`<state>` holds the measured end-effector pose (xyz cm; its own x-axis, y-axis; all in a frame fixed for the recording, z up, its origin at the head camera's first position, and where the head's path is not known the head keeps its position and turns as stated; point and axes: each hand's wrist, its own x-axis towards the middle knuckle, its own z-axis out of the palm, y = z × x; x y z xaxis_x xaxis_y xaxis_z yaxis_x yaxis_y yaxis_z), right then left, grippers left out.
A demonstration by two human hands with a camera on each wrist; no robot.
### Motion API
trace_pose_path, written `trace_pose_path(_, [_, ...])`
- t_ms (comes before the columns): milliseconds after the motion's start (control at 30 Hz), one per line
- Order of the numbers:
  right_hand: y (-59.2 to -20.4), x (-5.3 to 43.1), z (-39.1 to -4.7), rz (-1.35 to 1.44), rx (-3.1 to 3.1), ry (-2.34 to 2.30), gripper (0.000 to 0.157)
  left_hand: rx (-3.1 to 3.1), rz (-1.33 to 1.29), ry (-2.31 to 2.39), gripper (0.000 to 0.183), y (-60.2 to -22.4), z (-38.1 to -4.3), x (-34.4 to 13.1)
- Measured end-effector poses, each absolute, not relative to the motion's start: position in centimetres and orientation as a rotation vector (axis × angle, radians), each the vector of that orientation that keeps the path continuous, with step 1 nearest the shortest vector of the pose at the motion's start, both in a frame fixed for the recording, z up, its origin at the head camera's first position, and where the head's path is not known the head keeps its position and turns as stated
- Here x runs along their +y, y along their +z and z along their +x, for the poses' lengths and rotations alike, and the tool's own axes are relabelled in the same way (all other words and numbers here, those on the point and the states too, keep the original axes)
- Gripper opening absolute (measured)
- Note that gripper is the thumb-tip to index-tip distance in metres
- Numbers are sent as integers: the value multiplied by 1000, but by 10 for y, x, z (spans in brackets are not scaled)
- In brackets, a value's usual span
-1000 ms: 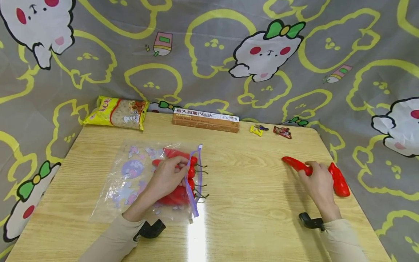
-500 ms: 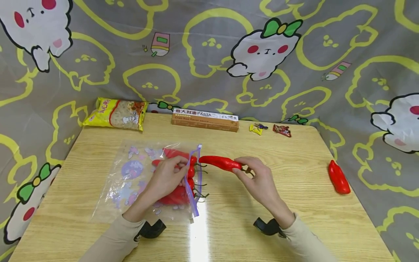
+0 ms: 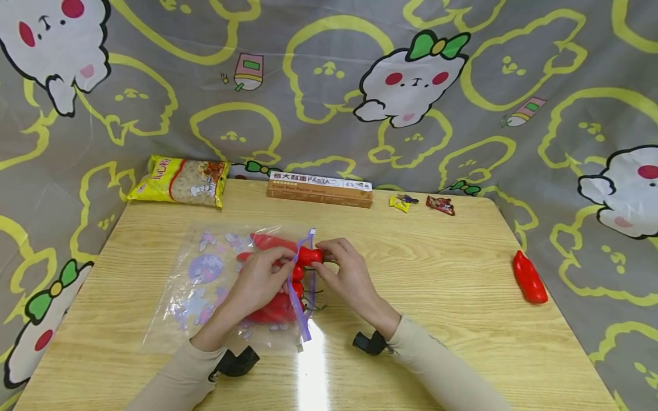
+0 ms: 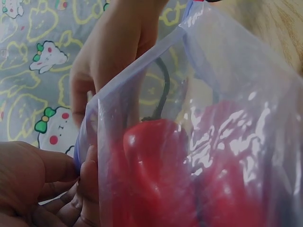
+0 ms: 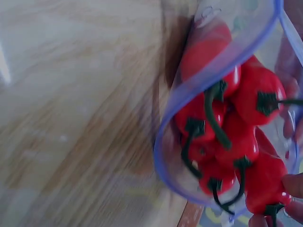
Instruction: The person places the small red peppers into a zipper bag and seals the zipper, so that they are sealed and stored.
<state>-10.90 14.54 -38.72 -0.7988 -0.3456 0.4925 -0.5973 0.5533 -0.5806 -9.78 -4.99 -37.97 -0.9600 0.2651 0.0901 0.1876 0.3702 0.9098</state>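
A clear zip bag (image 3: 169, 302) with a purple-edged mouth lies on the table, its opening facing right. Several glossy red peppers (image 5: 236, 137) with green stems fill it, stems toward the mouth. My left hand (image 3: 262, 279) pinches the upper edge of the mouth and keeps it raised. With thumb and fingers, my right hand (image 3: 353, 279) grips another red pepper (image 3: 311, 256) near its stem; its front part is inside the bag. The right wrist view shows this held pepper (image 5: 265, 182) beside the others. One loose red pepper (image 3: 528, 278) lies at the table's right edge.
Along the back stand a yellow food bag (image 3: 180, 181) and a brown pasta box (image 3: 320, 191). To their right lie a yellow packet (image 3: 400, 203) and a dark red packet (image 3: 440, 205). A patterned cloth (image 3: 319, 85) hangs behind the wooden table (image 3: 437, 319).
My right hand picked up a pepper at the right, carried it left, and has moved it partly into the bag's mouth. My left hand stays on the bag edge.
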Motion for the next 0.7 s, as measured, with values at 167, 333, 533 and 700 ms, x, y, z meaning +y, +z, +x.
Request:
trace_pose_path(167, [-391,130,-111,833,-2435,1115,23,2561,450,1678,16,-380,-98,-50])
trace_pose_path(333, [-396,123,-111,855,-2465,1014,20,2562,472,1690,17,-381,-99,-50])
trace_pose_path(533, [-397,124,-109,846,-2498,1020,20,2547,458,1702,17,-381,-99,-51])
trace_pose_path(700, [-391,150,-108,795,-2467,952,18,2512,429,1725,18,-380,-99,-51])
